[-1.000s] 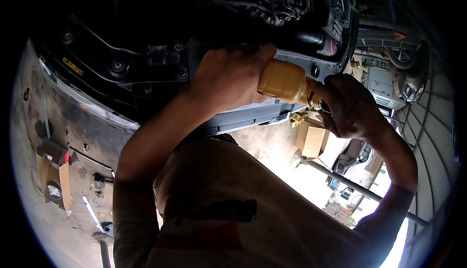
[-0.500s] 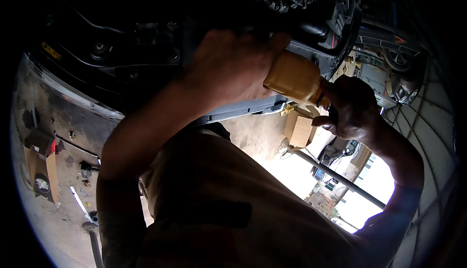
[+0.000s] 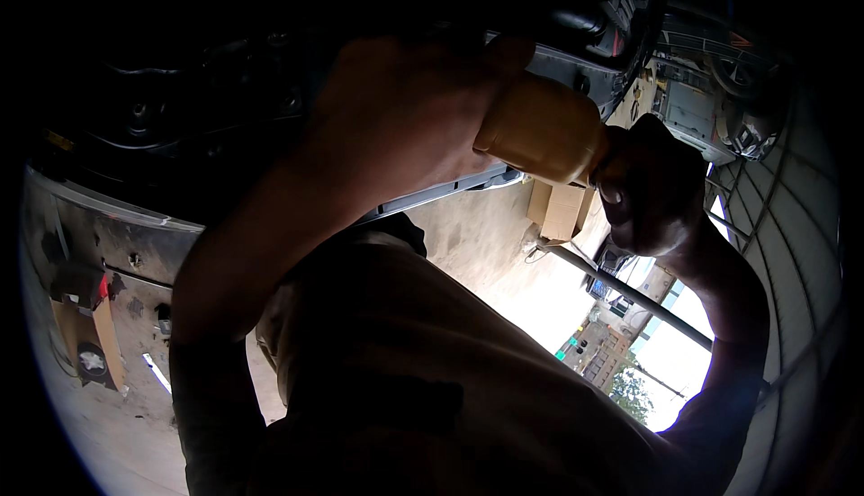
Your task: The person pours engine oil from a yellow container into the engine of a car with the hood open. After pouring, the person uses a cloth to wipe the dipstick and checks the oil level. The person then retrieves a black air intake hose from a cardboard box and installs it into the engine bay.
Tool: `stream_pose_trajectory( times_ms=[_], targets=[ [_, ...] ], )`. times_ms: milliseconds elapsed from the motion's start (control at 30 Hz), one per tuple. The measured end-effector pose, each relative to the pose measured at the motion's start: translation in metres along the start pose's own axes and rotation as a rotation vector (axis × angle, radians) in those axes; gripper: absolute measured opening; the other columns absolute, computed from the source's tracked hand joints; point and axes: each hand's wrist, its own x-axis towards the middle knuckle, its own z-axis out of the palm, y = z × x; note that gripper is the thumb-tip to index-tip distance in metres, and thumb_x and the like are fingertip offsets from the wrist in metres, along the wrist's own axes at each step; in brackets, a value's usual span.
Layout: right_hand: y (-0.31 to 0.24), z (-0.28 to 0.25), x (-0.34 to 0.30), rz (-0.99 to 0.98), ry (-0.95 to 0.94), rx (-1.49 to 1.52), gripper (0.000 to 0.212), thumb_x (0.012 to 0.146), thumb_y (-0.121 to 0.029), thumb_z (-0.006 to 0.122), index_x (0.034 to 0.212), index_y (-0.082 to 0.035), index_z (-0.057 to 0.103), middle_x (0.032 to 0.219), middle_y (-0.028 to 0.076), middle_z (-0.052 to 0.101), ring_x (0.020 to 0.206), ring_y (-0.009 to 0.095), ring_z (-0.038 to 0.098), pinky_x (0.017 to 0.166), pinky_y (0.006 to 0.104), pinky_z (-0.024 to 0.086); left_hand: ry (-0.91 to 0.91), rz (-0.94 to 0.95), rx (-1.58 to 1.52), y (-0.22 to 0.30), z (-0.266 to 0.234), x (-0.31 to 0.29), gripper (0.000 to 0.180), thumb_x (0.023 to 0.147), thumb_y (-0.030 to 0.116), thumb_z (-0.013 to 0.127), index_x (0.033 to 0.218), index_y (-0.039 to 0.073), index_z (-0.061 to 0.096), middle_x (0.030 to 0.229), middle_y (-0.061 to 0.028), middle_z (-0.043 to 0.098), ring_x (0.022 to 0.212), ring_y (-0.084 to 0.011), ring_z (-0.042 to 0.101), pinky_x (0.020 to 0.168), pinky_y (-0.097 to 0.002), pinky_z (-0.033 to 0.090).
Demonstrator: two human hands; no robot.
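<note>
An amber-brown bottle lies nearly sideways in front of me, its neck pointing right. The fingers of my left hand wrap around its base end; most of them are hidden behind it. At the neck end, my right hand is closed, thumb curled in. Whether a cap sits inside that fist is hidden by the fingers and dark shadow. Both hands are held up over the front edge of an open engine bay, which is mostly too dark to make out.
A pale bumper edge curves along the left. Beyond it, an open cardboard box holds a round part. Another cardboard box stands on the floor below the bottle. A second vehicle is at the far right.
My right hand's thumb and fingers have closed in around the bottle's neck, covering more of it. The bottle and left hand sit slightly further left, and the whole view has shifted a little.
</note>
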Motion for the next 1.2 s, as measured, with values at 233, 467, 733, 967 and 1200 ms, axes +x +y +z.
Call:
stream_pose_trajectory(
  times_ms=[233,467,733,967,1200],
  targets=[
    [-0.006,0.014,-0.007,0.158,0.14,0.07,0.019,0.087,-0.022,0.062,0.077,-0.007,0.058,0.084,0.008,0.059,0.061,0.018,0.06,0.048,0.0272,0.048,-0.012,0.018,-0.017,0.0,0.0,0.003,0.068,0.059,0.041,0.085,0.111,0.008,0.056,0.093,-0.0083,0.067,0.08,-0.0216,0.068,0.067,-0.0321,0.056],
    [-0.004,0.019,-0.022,0.197,0.259,0.343,0.053,0.08,-0.022,0.073,0.111,0.0,0.037,0.086,0.014,0.061,0.063,0.023,0.067,0.051,0.0301,0.055,-0.103,-0.004,-0.012,0.005,-0.012,0.013,0.072,0.049,0.039,0.09,0.103,0.009,0.054,0.091,-0.0084,0.063,0.078,-0.0229,0.067,0.068,-0.0352,0.056],
    [-0.006,0.014,-0.028,0.206,0.266,0.249,0.06,0.077,-0.028,0.076,0.118,-0.001,0.04,0.09,0.014,0.061,0.068,0.027,0.067,0.054,0.0314,0.055,-0.162,-0.037,-0.107,0.007,-0.009,0.014,0.062,0.048,0.031,0.089,0.095,0.01,0.054,0.091,-0.0062,0.064,0.078,-0.0241,0.067,0.067,-0.0336,0.056],
    [-0.004,0.0,-0.025,0.182,0.187,0.188,0.061,0.079,-0.032,0.074,0.119,-0.001,0.04,0.085,0.017,0.063,0.064,0.029,0.067,0.052,0.0341,0.055,-0.173,0.012,-0.049,0.009,-0.013,0.014,0.065,0.052,0.028,0.088,0.103,0.009,0.054,0.095,-0.0061,0.063,0.078,-0.0238,0.068,0.067,-0.0355,0.057],
    [0.02,0.016,-0.052,0.049,0.413,0.705,0.049,0.089,-0.035,0.062,0.113,-0.004,0.034,0.089,0.012,0.054,0.065,0.016,0.056,0.053,0.0266,0.047,-0.215,-0.074,-0.051,0.015,-0.016,0.019,0.07,0.05,0.026,0.089,0.107,0.01,0.052,0.096,-0.0072,0.062,0.082,-0.025,0.067,0.07,-0.0371,0.057]
  ],
)
